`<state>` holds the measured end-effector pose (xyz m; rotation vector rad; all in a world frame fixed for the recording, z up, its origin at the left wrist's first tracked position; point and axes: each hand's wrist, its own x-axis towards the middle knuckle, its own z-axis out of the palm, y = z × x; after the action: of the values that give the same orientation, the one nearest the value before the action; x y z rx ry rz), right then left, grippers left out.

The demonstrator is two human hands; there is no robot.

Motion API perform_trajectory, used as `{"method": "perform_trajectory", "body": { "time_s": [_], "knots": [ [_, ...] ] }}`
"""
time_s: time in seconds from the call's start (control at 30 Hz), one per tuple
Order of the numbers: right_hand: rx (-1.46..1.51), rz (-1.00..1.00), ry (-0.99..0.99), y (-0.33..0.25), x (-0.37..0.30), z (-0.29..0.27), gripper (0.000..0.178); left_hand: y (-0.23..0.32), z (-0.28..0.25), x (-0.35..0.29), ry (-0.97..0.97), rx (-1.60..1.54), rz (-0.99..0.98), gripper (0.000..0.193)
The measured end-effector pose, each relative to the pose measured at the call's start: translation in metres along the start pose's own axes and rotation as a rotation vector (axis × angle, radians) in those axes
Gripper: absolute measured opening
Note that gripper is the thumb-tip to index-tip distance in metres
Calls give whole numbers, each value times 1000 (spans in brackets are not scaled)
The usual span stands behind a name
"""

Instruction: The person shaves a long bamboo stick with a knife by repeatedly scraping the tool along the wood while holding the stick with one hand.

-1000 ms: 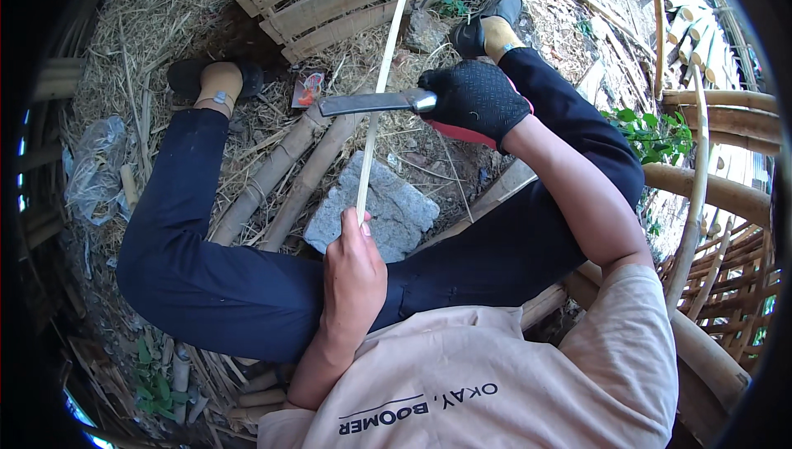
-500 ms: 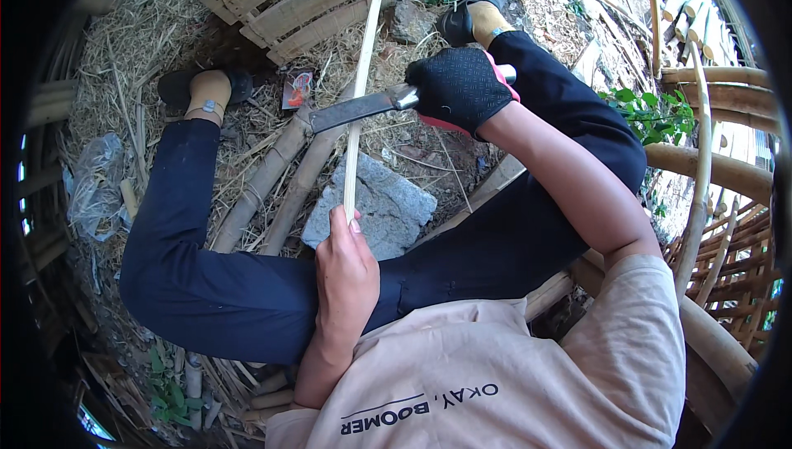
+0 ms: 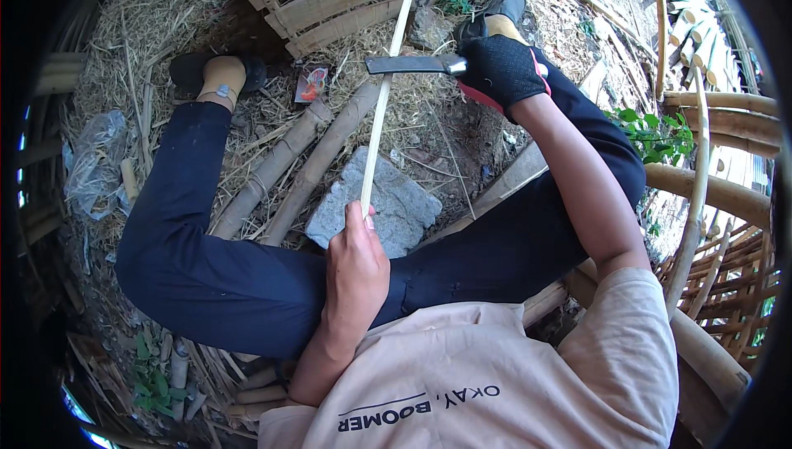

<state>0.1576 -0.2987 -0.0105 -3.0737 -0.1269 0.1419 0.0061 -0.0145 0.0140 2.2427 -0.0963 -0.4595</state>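
My bare left hand (image 3: 358,272) is closed around the lower end of a long, pale bamboo strip (image 3: 383,111). The strip runs up and away from me, past the top edge of the picture. In my right hand (image 3: 505,71), in a black glove with pink edging, is the handle of a broad-bladed knife (image 3: 406,65). Its dark, square-ended blade lies across the strip, well beyond my left hand, and appears to touch it. The fingers around the handle are partly hidden by the back of the glove.
A rough grey stone (image 3: 375,202) lies under the strip, between my legs. Bamboo poles (image 3: 318,160) rest on straw-littered ground to its left. A slatted wooden crate (image 3: 355,12) stands ahead. Clear plastic (image 3: 95,164) lies at far left, and cut bamboo (image 3: 697,45) is heaped at far right.
The knife has moved away from me along the strip, its blade turning more level. My left hand has shifted slightly right, still gripping the strip, whose far end has swung right.
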Motion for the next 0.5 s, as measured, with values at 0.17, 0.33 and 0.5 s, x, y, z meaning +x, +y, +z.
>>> {"method": "perform_trajectory", "body": {
  "time_s": [0.17, 0.33, 0.5],
  "knots": [
    [-12, 36, 55, 5, 3, -1, 15, 1, -1, 0, 3, -7, 8, 15],
    [-8, 32, 100, 16, 5, 6, 15, 1, 1, 1, -17, 13, 26, 17],
    [36, -28, -44, 8, 6, -8, 20, -3, 0, -2, 14, -5, 18, 17]
  ]
}}
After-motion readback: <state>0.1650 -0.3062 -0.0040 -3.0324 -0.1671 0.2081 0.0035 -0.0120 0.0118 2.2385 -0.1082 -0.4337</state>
